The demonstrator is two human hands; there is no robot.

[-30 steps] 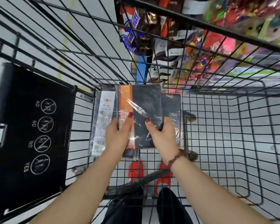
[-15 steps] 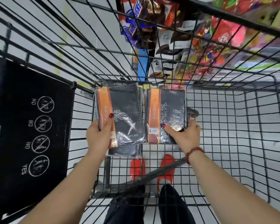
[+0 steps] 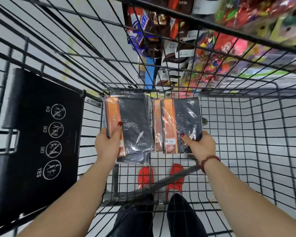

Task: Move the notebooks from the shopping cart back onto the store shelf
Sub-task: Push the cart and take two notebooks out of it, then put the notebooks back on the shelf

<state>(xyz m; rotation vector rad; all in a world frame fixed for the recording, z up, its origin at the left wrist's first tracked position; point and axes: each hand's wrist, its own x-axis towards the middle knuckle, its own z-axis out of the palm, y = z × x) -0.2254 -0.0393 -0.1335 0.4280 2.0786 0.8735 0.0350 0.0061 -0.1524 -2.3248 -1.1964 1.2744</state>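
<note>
Notebooks (image 3: 135, 124) in hands (image 3: 108, 144), side by side, long axes forward

Black notebooks (image 3: 135, 124) with orange spine bands, black wire cart (image 3: 246, 134), red shoes (image 3: 145, 177), red bracelet (image 3: 209, 161)

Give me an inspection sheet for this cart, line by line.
Surface: wire shopping cart, with the grey store floor showing through its mesh.
Job's things: shrink-wrapped black-and-orange notebooks: left notebook, right notebook, and a lower notebook beneath the left one.
Clutter: black seat flap with pictograms.
Grippers: left hand grips the left notebook; right hand grips the right notebook.
Cables: nothing seen.
Surroundings: snack shelf beyond the cart; red shoes below it.
</note>
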